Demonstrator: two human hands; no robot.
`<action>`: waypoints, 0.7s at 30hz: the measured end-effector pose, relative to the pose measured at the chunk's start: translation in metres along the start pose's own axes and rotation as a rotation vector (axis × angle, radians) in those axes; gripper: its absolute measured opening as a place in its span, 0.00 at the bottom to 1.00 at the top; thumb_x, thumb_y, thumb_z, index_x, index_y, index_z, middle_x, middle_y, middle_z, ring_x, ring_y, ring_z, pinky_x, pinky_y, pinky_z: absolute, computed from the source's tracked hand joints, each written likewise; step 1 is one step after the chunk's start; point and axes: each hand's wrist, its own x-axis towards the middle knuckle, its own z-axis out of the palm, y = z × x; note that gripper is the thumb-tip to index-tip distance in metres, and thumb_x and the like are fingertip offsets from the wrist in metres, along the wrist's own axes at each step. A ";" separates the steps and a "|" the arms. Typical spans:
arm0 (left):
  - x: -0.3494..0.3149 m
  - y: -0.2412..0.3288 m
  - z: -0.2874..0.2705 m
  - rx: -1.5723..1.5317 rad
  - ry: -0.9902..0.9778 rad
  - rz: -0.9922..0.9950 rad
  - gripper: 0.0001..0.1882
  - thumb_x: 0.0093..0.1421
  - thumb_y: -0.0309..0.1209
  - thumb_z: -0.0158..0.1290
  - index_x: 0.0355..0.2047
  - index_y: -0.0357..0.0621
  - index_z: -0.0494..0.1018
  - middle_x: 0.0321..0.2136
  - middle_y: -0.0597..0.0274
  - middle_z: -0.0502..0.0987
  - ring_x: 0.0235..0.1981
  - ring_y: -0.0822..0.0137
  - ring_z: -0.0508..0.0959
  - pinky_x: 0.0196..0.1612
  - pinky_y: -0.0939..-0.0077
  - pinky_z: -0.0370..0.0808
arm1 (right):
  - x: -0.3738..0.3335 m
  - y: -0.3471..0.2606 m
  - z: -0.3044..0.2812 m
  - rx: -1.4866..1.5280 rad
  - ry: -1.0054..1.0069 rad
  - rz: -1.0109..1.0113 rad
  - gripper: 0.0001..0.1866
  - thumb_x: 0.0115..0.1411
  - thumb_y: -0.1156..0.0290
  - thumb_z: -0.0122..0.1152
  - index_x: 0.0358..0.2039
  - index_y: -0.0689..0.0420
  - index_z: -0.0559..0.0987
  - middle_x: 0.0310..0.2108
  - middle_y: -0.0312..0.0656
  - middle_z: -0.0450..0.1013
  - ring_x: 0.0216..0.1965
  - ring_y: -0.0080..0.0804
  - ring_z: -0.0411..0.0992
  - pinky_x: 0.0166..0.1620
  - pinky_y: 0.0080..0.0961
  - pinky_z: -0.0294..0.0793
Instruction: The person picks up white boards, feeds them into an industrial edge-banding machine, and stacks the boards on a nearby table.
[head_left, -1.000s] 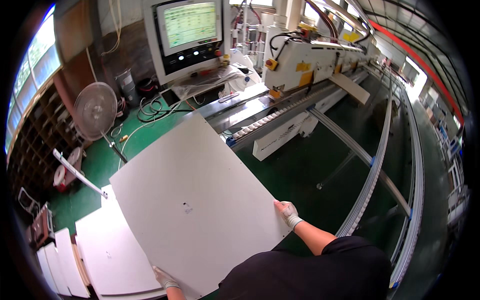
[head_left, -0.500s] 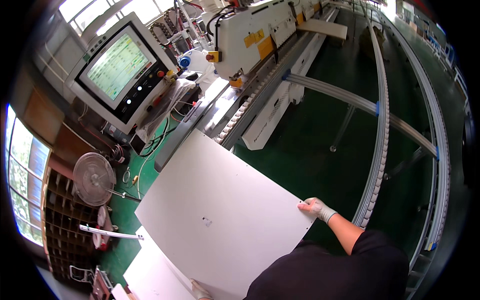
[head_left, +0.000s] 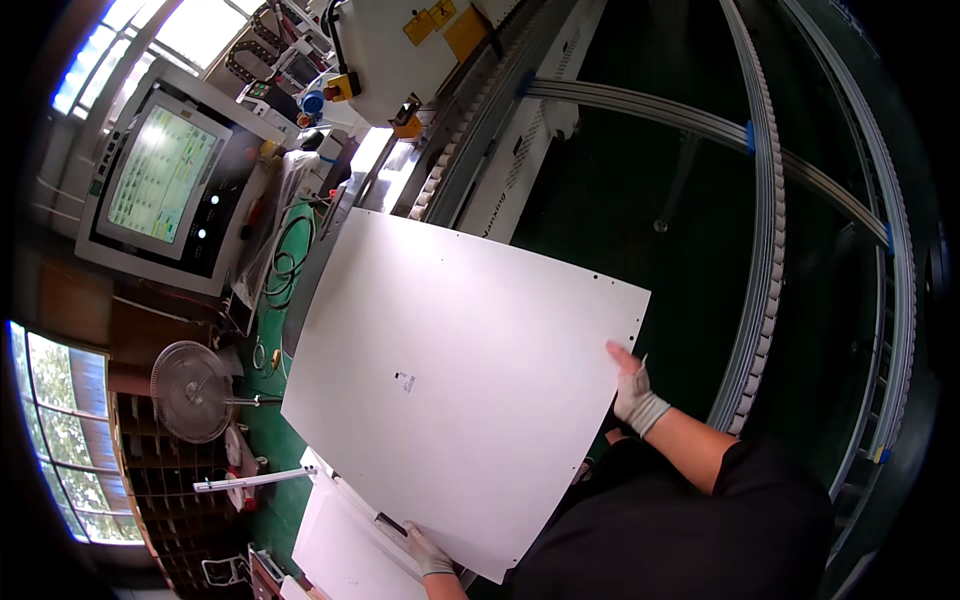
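White panel (head_left: 480, 340) | between left hand (head_left: 428, 553), right hand (head_left: 637, 394) | both clamped on adjacent edges

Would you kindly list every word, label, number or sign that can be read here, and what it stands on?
White panel: small label, print too small to read.
Screen: rows of text, too small to read.
White beam: dark lettering along its side, not copied out here.
Yellow stickers on the machine housing: marks too small to read.

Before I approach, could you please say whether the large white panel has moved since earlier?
Yes, the large white panel has swung right and forward, hiding the near end of the white beam, clear before.
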 end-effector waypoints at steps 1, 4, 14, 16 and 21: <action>0.004 0.000 0.002 0.015 0.004 -0.001 0.35 0.70 0.53 0.34 0.59 0.30 0.60 0.55 0.47 0.68 0.51 0.53 0.72 0.56 0.64 0.70 | -0.036 0.018 0.003 -0.362 -0.069 -0.257 0.30 0.58 0.52 0.62 0.51 0.65 0.75 0.48 0.42 0.74 0.48 0.30 0.71 0.51 0.27 0.72; 0.006 0.010 0.020 -0.138 -0.133 -0.076 0.33 0.70 0.51 0.33 0.59 0.30 0.60 0.55 0.48 0.68 0.52 0.54 0.72 0.57 0.65 0.70 | -0.089 0.042 -0.009 -0.780 -0.418 0.229 0.21 0.61 0.56 0.58 0.49 0.55 0.79 0.46 0.40 0.76 0.46 0.25 0.72 0.45 0.23 0.73; 0.015 0.042 0.089 -0.046 -0.420 -0.167 0.26 0.71 0.41 0.35 0.53 0.26 0.64 0.51 0.49 0.71 0.51 0.59 0.73 0.56 0.66 0.70 | -0.075 -0.018 0.047 -0.508 -0.055 0.290 0.18 0.60 0.62 0.61 0.39 0.67 0.79 0.42 0.44 0.77 0.38 0.29 0.76 0.44 0.25 0.76; 0.006 0.064 0.126 -0.067 -0.485 -0.242 0.25 0.71 0.40 0.35 0.54 0.28 0.63 0.53 0.48 0.70 0.53 0.57 0.72 0.58 0.62 0.69 | -0.052 -0.019 0.044 -0.018 0.037 -0.025 0.19 0.58 0.63 0.62 0.41 0.67 0.77 0.38 0.45 0.76 0.35 0.31 0.76 0.42 0.26 0.76; -0.009 0.099 0.205 -0.299 -0.735 -0.345 0.26 0.70 0.41 0.30 0.59 0.34 0.59 0.56 0.48 0.68 0.56 0.51 0.70 0.59 0.53 0.69 | 0.014 -0.068 0.041 0.147 0.026 -0.112 0.22 0.56 0.60 0.64 0.42 0.66 0.75 0.37 0.45 0.75 0.36 0.32 0.74 0.42 0.29 0.76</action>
